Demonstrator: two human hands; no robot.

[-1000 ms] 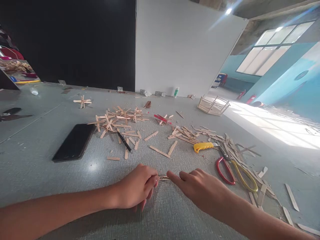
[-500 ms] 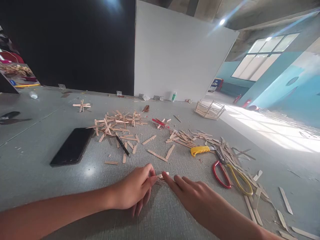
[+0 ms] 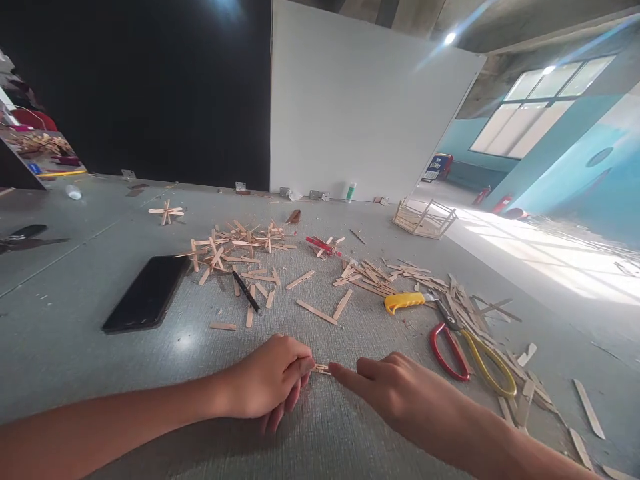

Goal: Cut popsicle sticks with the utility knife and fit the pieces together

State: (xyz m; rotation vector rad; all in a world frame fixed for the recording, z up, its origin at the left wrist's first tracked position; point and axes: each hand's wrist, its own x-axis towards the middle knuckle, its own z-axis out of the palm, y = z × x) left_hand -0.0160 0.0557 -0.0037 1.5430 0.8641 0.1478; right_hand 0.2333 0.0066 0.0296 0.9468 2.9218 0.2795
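Low over the near part of the table, my left hand (image 3: 273,380) is closed in a pinch between thumb and fingers. It grips a small bundle of wooden craft sticks (image 3: 321,368), much of it hidden by the fingers. My right hand (image 3: 400,393) has its index finger stretched out, with the tip at the bundle's free end. Its other fingers are bent back and hold nothing that I can see. Two craft sticks (image 3: 317,312) lie in a V just beyond the hands. Scissors (image 3: 463,333) with one red and one yellow handle lie to the right.
A yellow-handled cutter (image 3: 407,302) lies beside a spread of loose sticks (image 3: 373,275). To the left are a black phone (image 3: 147,293), a black pen (image 3: 245,291) and a stick pile (image 3: 245,233). A stick frame (image 3: 425,219) stands near the back, by the white panel (image 3: 365,107).
My right index fingertip has moved slightly down and right along the bundle, and the hand's other fingers have curled in more. The left hand keeps its pinch. The view has shifted slightly.
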